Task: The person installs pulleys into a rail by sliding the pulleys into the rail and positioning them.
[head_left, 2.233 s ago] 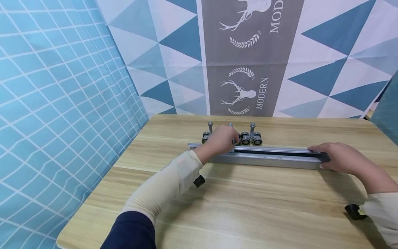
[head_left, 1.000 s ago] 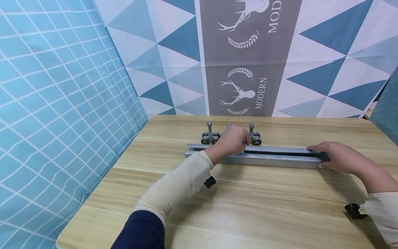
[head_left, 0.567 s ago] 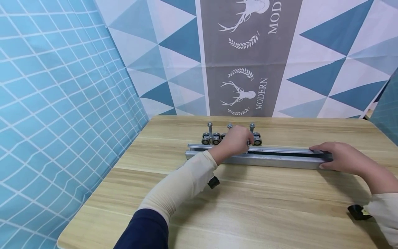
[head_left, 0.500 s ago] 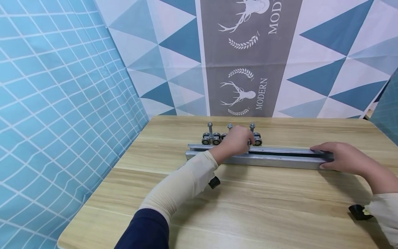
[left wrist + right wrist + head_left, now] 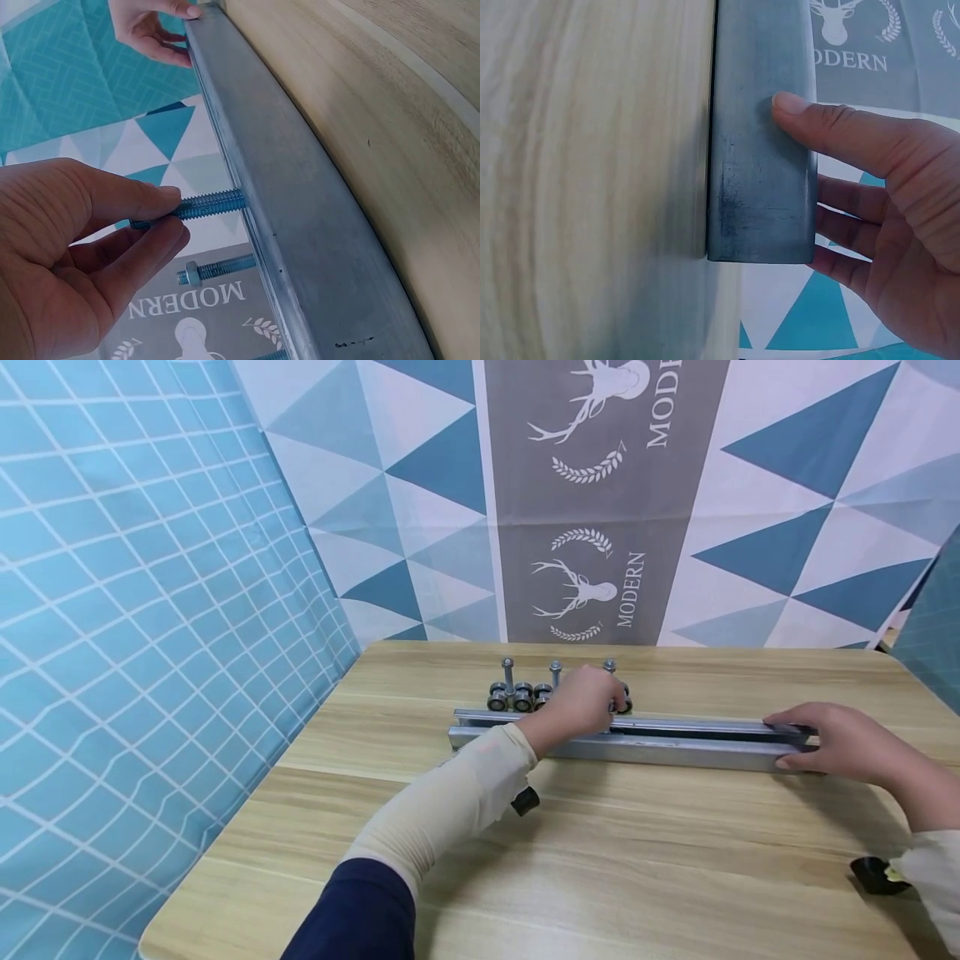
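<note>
A grey metal channel rail [image 5: 675, 753] lies along the table with its slot facing up. My left hand [image 5: 579, 703] is over the slot. In the left wrist view its thumb and fingers pinch a threaded bolt [image 5: 215, 203] that stands out of the rail; whatever carries the bolt inside is hidden. My right hand [image 5: 858, 742] holds the rail's right end. Its thumb lies on the front face in the right wrist view, fingers at the back. Behind the rail stand roller trolleys, one at the left [image 5: 510, 695] and others partly covered by my left hand.
A wooden table [image 5: 637, 860] bears everything. Patterned cloth [image 5: 420, 510] hangs behind it, and blue checked cloth [image 5: 135, 610] hangs on the left. The trolleys' upright bolts, one with a nut [image 5: 193, 274], stand close behind the rail.
My left hand has slid to the right along the slot with the bolt. My right hand has shifted slightly right at the rail's end, and a gap shows between its thumb and fingers.
</note>
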`<state>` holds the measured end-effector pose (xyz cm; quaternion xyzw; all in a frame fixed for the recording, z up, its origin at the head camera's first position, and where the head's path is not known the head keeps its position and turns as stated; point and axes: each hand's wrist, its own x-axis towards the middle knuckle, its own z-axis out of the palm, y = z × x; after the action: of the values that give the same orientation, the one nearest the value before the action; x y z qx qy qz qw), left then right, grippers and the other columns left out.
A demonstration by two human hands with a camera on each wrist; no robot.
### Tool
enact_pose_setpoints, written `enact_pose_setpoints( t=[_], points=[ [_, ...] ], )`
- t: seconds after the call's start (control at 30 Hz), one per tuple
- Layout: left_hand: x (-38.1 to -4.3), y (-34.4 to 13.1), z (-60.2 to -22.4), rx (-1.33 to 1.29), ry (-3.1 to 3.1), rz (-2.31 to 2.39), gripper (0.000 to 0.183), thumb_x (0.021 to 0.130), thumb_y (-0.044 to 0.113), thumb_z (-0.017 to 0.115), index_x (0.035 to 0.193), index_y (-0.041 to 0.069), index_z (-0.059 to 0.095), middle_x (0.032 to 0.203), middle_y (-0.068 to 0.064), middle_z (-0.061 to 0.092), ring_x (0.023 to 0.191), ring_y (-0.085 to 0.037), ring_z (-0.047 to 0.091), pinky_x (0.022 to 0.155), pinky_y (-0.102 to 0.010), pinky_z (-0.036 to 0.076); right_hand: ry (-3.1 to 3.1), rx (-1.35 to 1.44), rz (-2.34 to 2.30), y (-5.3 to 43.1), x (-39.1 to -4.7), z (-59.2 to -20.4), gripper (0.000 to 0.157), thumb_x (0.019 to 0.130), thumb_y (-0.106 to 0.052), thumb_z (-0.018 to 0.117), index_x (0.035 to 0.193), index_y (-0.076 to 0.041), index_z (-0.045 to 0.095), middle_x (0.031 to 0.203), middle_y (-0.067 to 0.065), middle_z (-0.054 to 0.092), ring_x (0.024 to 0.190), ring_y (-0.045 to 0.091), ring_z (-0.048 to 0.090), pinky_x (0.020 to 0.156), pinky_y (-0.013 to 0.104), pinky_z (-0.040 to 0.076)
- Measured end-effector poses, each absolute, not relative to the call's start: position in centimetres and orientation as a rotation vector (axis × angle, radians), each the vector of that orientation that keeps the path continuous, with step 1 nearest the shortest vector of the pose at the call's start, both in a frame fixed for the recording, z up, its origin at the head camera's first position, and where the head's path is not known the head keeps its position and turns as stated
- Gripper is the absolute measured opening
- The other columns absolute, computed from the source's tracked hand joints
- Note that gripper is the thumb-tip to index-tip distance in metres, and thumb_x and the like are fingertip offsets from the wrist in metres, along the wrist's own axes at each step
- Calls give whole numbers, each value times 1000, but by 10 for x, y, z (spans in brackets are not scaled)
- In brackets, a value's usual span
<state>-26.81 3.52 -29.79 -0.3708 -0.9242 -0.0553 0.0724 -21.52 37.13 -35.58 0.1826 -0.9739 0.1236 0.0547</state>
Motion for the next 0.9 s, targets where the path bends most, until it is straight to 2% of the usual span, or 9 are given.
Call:
enact_pose_setpoints(
  t=[0.17,0.43,0.7,0.9],
  points=[
    [-268,39,-298,-1120,-2782,-162,33,76,-4,67,97,19,79,97,12,72,93,-4,64,80,-16,48,-2979,523,348,375,-216,-357,61,66,-20,88,115,8,65,115,36,57,105,53,53,84,64,43],
    [-269,46,-298,-1144,-2770,-151,29,78,-2,67,94,19,79,93,12,72,88,-2,63,79,-16,48,-3017,452,392,387,-214,-360,73,62,-20,90,116,17,58,115,41,51,105,56,48,85,67,39],
    [-268,56,-298,-1150,-2776,-93,32,80,-3,65,98,20,79,98,13,71,92,-1,63,81,-16,47,-3041,448,491,398,-216,-367,77,65,-16,88,121,22,50,112,41,54,97,54,56,80,63,46],
    [-266,63,-296,-1158,-2803,-106,33,80,-4,63,98,20,78,99,13,71,93,0,62,81,-16,47,-3073,372,698,405,-215,-374,84,69,-14,86,128,23,40,119,44,46,101,59,53,76,56,51]
  ],
)
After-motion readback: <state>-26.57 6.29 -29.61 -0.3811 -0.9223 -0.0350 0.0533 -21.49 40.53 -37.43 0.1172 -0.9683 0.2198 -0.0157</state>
